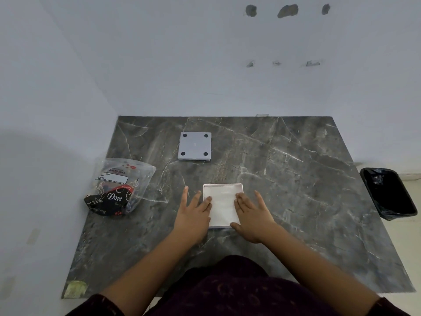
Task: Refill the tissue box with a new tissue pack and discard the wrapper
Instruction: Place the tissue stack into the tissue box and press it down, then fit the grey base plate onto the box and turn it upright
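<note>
A square white tissue box [239,184] lies open on the dark marble table, with a stack of white tissues [223,206] inside it. My left hand [193,213] rests flat on the box's left side, fingers spread, fingertips on the tissues. On the right side my right hand [252,215] presses flat, thumb at the box's near edge. The box's grey cover [194,145] with four black feet lies upside down farther back. A clear plastic wrapper [123,185] with a dark printed pack in it sits at the left.
A black bin [389,193] lined with a bag stands on the floor beyond the table's right edge. White walls close the left and back sides. A piece of tape [75,289] marks the table's near left corner.
</note>
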